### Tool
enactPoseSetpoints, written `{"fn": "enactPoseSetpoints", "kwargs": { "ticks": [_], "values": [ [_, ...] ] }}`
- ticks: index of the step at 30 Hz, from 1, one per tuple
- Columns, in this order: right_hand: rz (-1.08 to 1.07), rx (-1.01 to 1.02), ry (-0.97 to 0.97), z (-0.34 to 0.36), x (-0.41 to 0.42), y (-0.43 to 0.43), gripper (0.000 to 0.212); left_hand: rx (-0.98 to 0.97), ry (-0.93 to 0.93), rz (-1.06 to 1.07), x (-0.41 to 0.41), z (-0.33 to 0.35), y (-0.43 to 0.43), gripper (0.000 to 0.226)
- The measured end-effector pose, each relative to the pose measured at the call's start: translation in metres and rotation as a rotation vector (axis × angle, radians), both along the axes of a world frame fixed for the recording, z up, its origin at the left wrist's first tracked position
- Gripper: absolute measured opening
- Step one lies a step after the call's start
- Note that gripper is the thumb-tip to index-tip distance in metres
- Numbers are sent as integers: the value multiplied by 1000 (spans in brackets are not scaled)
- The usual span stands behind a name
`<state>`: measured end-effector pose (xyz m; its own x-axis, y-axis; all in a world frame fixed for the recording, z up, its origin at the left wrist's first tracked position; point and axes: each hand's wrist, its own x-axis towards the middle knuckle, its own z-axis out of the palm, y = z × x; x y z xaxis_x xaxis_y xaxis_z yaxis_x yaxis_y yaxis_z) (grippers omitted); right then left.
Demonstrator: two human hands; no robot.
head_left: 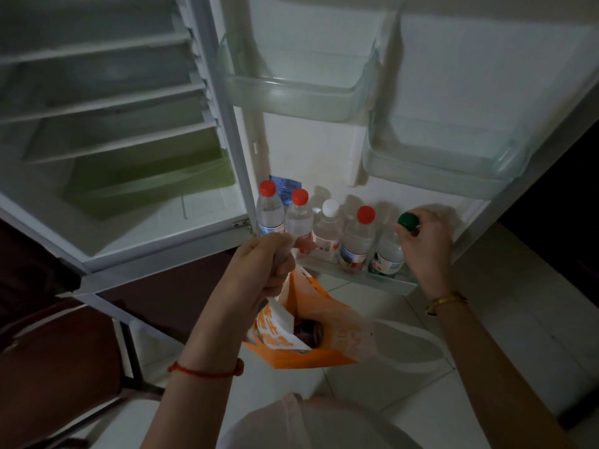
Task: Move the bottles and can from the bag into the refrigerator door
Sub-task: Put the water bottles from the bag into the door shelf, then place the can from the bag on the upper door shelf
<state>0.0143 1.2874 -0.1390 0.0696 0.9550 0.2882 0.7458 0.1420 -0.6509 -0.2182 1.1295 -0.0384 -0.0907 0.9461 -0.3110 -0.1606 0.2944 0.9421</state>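
An orange and white bag (327, 328) hangs in front of the open refrigerator, and my left hand (262, 264) grips its handle. A dark round thing (316, 332), perhaps a can, shows inside the bag. Several clear bottles stand in the lowest door shelf (382, 281): two with red caps (269, 210) at the left, a white-capped one (328, 226), another red-capped one (356, 239). At the right end my right hand (428, 241) grips the neck of a green-capped bottle (389, 252) that sits in the shelf.
Two clear door bins (291, 95) (437, 170) hang above the bottles. The refrigerator interior (107, 92) at left has white shelves and a green drawer (146, 183). A dark wooden chair (58, 351) stands at lower left. Pale floor tiles (502, 319) lie below the door.
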Motion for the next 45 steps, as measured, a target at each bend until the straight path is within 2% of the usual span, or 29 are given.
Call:
{"fn": "enactPoseSetpoints", "kwargs": {
  "ticks": [3,7,10,13,16,17,19,21,22,23,24,26,27,28,29,31,33,37,42,45],
  "values": [
    [8,13,3,-3,3,3,25,0,8,4,-1,-3,0,33],
    [-1,-3,-42,0,1,-6,43,14,23,7,-1,0,-1,32],
    [29,71,-46,7,-12,-37,33,6,19,32,-4,2,-1,38],
    [173,-160,-45,5,-30,-69,24,4,21,71,-7,4,-2,39],
    [533,-587,-74,-11,-49,-88,17,31,4,85,-6,9,-5,35],
    [638,-672,-80,-18,-56,-95,19,36,-3,92,-5,11,-7,36],
    [771,-736,-119,-37,-69,-105,24,42,-14,101,-2,16,-10,36],
    [818,-651,-236,-60,-79,-109,29,46,-16,101,1,22,-15,35],
    [870,-675,-203,-70,-81,-112,33,49,-14,97,2,25,-17,34],
    [960,-740,-84,-76,-83,-114,38,52,-15,91,3,27,-20,33],
    [980,-715,106,-90,-86,-111,43,54,-17,84,5,30,-22,34],
    [854,-922,497,-104,-89,-105,53,61,-6,72,8,33,-27,34],
    [849,-1005,614,-112,-89,-104,56,61,8,72,9,34,-29,35],
    [807,-1014,564,-117,-92,-101,56,60,23,76,10,35,-32,36],
    [792,-915,366,-120,-96,-100,57,61,36,81,10,35,-34,37],
    [884,-677,-261,-130,-102,-100,69,62,57,96,11,35,-38,37],
    [806,-628,-440,-139,-107,-102,75,51,60,120,11,35,-42,38],
    [758,-536,-447,-146,-105,-97,82,38,49,160,10,35,-47,36],
    [736,-590,-413,-134,-106,-94,87,57,-9,201,8,34,-48,34],
    [795,-616,-432,-104,-106,-84,78,68,-41,264,5,28,-43,36]
  ]
}}
